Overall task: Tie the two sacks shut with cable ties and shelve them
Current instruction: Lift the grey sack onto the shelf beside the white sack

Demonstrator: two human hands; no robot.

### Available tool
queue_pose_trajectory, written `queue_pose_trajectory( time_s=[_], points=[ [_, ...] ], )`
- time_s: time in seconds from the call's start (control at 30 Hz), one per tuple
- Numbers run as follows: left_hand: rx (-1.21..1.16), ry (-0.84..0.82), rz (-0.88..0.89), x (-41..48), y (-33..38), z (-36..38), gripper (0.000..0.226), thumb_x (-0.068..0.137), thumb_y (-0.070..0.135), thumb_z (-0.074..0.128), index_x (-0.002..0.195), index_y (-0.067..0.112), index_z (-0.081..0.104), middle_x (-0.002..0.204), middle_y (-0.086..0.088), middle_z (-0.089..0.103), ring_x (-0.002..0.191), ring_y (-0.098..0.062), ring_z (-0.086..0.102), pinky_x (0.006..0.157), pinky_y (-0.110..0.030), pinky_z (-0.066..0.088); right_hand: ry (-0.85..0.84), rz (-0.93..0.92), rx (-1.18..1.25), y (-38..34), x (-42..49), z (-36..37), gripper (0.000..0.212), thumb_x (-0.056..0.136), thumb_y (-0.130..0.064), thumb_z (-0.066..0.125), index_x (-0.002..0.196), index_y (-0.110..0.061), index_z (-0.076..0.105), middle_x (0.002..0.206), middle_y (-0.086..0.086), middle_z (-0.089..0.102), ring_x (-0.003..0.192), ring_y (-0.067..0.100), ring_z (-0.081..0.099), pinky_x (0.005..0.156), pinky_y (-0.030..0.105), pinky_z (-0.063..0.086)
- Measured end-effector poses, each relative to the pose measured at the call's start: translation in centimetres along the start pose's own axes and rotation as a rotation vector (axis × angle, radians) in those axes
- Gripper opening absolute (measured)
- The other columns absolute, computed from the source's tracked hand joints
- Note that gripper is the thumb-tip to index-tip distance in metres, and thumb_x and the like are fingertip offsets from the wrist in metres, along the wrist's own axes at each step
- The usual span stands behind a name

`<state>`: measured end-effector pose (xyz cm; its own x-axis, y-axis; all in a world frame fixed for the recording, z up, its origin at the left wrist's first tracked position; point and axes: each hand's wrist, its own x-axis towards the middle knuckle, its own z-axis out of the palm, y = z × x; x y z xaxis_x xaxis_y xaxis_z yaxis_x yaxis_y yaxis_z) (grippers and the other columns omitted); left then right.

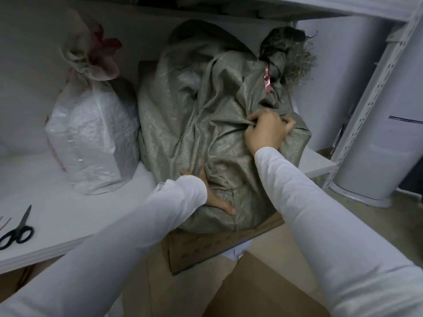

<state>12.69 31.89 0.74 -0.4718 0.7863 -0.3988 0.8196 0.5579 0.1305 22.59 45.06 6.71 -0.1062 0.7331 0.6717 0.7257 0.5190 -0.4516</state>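
Both sacks look closed and the job appears to be in its last stretch. The white sack (91, 143) stands on the shelf (45, 213) at the left, its neck bunched tight with something reddish at the gather; the tie itself cannot be made out there. The grey sack (206, 124) lies just beside it, touching it, with a pink cable tie (267, 80) hanging from its cinched, frayed neck at the far end. This sack rests on a cardboard box (217, 250) whose near corner juts out past the shelf edge, so the sack looks only partly settled into the bay. The left grip (215, 199) is released, its fingers flat against the sack's near lower side. The right grip (267, 131) is clenched on a fold of the grey cloth below the neck. Judging from this, tying is done and what remains is seating the grey sack fully and letting go. Scissors (17, 232) lie at the shelf's near left edge, well apart from both sacks.
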Motion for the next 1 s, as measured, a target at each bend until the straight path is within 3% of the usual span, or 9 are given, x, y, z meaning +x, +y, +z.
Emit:
queue_pose_trajectory(
  time_s=[0.1, 0.27, 0.33, 0.47, 0.57, 0.67, 0.73, 0.87, 1.0],
  points=[
    [-0.113, 0.01, -0.022, 0.3, -2.1, 2.9, 0.161, 0.026, 0.094, 0.059, 0.145, 0.03, -0.027, 0.158, -0.004, -0.02, 0.145, -0.037, -0.015, 0.119, -0.051, -0.003, 0.033, 0.019, 0.156, 0.8, 0.5, -0.6, 0.031, 0.077, -0.007, 0.054, 0.092, -0.026, 0.073, 0.103, -0.007, 0.071, 0.099, 0.016, 0.058, 0.095, 0.026, 0.017],
    [-0.576, 0.163, -0.034, 1.0, -1.2, 4.4, 0.164, 0.011, 0.087, 0.068, 0.15, 0.037, -0.005, 0.159, 0.001, 0.005, 0.146, -0.032, 0.001, 0.12, -0.044, 0.008, -0.003, 0.126, 0.479, -0.4, 0.8, -1.6, 0.03, 0.074, -0.008, 0.056, 0.088, -0.026, 0.076, 0.094, -0.008, 0.074, 0.099, 0.014, 0.061, 0.096, 0.019, 0.026],
    [-0.591, 0.207, -0.007, 1.0, 0.4, 4.1, 0.158, 0.016, 0.086, 0.068, 0.15, 0.035, 0.004, 0.158, 0.002, 0.014, 0.146, -0.029, 0.009, 0.121, -0.044, 0.006, -0.007, 0.096, 0.728, -2.4, 1.1, -2.2, 0.03, 0.068, -0.005, 0.057, 0.081, -0.021, 0.078, 0.081, -0.007, 0.073, 0.087, 0.012, 0.067, 0.094, 0.03, 0.048],
    [-0.754, 0.334, 0.103, 1.7, 2.6, 3.9, 0.139, 0.047, 0.062, 0.084, 0.15, 0.023, 0.0, 0.157, 0.0, 0.018, 0.144, -0.026, 0.02, 0.121, -0.039, 0.01, -0.044, -0.072, 0.822, -6.0, 1.3, -4.2, 0.037, 0.069, 0.004, 0.052, 0.073, -0.025, 0.074, 0.079, -0.008, 0.071, 0.085, 0.009, 0.067, 0.089, 0.026, 0.053],
    [-0.747, 0.326, 0.146, 3.8, 3.9, 2.5, 0.127, 0.062, 0.063, 0.075, 0.15, 0.018, -0.006, 0.159, -0.002, 0.011, 0.145, -0.025, 0.018, 0.12, -0.04, 0.019, -0.051, -0.171, 0.738, -5.4, 0.9, -4.3, 0.036, 0.071, 0.004, 0.053, 0.078, -0.024, 0.074, 0.086, -0.007, 0.072, 0.09, 0.012, 0.066, 0.089, 0.026, 0.051],
    [-0.673, 0.307, 0.241, 4.6, 5.8, 1.0, 0.117, 0.061, 0.085, 0.046, 0.152, 0.02, 0.014, 0.159, -0.003, 0.018, 0.144, -0.024, 0.022, 0.119, -0.04, 0.02, -0.087, -0.164, 0.458, -2.1, 0.5, -2.2, 0.025, 0.079, -0.002, 0.058, 0.095, -0.013, 0.074, 0.1, 0.005, 0.072, 0.097, 0.025, 0.064, 0.09, 0.033, 0.049],
    [-0.7, 0.296, 0.228, 5.8, 6.8, 0.6, 0.105, 0.071, 0.077, 0.051, 0.15, 0.016, 0.02, 0.157, -0.007, 0.022, 0.143, -0.027, 0.025, 0.117, -0.042, 0.023, -0.224, -0.157, 0.229, 0.7, -0.2, -0.4, 0.024, 0.083, -0.018, 0.066, 0.104, -0.009, 0.071, 0.109, 0.01, 0.067, 0.104, 0.029, 0.061, 0.09, 0.034, 0.048],
    [-0.706, 0.315, 0.288, 7.1, 7.1, 0.0, 0.09, 0.085, 0.065, 0.049, 0.152, 0.021, 0.009, 0.159, -0.001, 0.012, 0.146, -0.024, 0.014, 0.12, -0.043, 0.014, -0.352, -0.194, 0.002, 4.3, -0.4, 1.0, 0.063, 0.076, -0.054, 0.07, 0.123, -0.013, 0.061, 0.128, 0.008, 0.054, 0.121, 0.029, 0.051, 0.11, 0.042, 0.033],
    [-0.772, 0.296, 0.212, 7.6, 4.3, 0.9, 0.099, 0.064, 0.033, 0.085, 0.145, 0.016, 0.03, 0.144, -0.008, 0.044, 0.13, -0.026, 0.045, 0.109, -0.037, 0.037, -0.465, -0.288, -0.282, 4.8, -1.0, 1.3, 0.094, 0.065, -0.065, 0.072, 0.139, -0.017, 0.041, 0.154, 0.009, 0.021, 0.144, 0.026, 0.018, 0.119, 0.054, 0.0]
  ],
)
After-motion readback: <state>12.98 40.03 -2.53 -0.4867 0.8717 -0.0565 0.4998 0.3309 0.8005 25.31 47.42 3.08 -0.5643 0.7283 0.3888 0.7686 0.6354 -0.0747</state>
